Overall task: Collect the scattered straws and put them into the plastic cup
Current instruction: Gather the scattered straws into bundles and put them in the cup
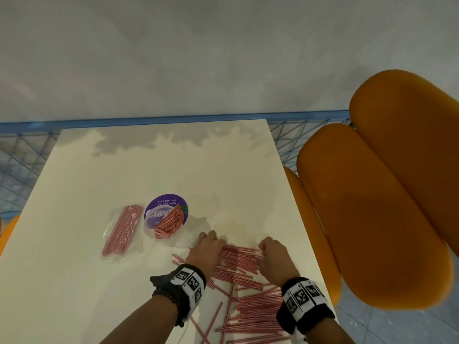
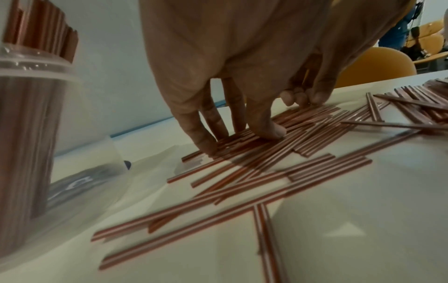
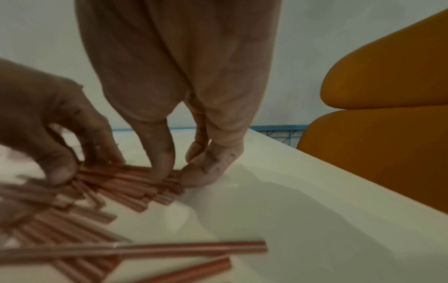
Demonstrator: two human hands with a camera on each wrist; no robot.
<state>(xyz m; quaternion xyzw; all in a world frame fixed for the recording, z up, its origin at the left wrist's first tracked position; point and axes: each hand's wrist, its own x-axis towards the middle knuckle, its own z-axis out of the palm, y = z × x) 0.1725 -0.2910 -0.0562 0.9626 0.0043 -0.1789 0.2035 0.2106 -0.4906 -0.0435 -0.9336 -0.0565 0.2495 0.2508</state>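
Red-and-white striped straws point(image 1: 244, 281) lie scattered on the white table point(image 1: 74, 281), near its front right. My left hand point(image 1: 206, 247) and right hand point(image 1: 273, 254) hold the two ends of one bunch of straws point(image 1: 242, 253). In the left wrist view the left hand point(image 2: 240, 137) has its thumb on top of the bunch and its fingers on the far side. In the right wrist view the right hand point(image 3: 184, 172) pinches the bunch's right ends, thumb on top and forefinger curled. The clear plastic cup point(image 1: 149, 224) stands to the left, full of straws point(image 1: 171, 222).
A clear bag of straws point(image 1: 123, 229) lies left of the cup. Orange padded chairs point(image 1: 372, 219) stand close against the table's right edge. A blue mesh fence point(image 1: 22, 160) runs behind the table. Bare tabletop stretches to the left and back.
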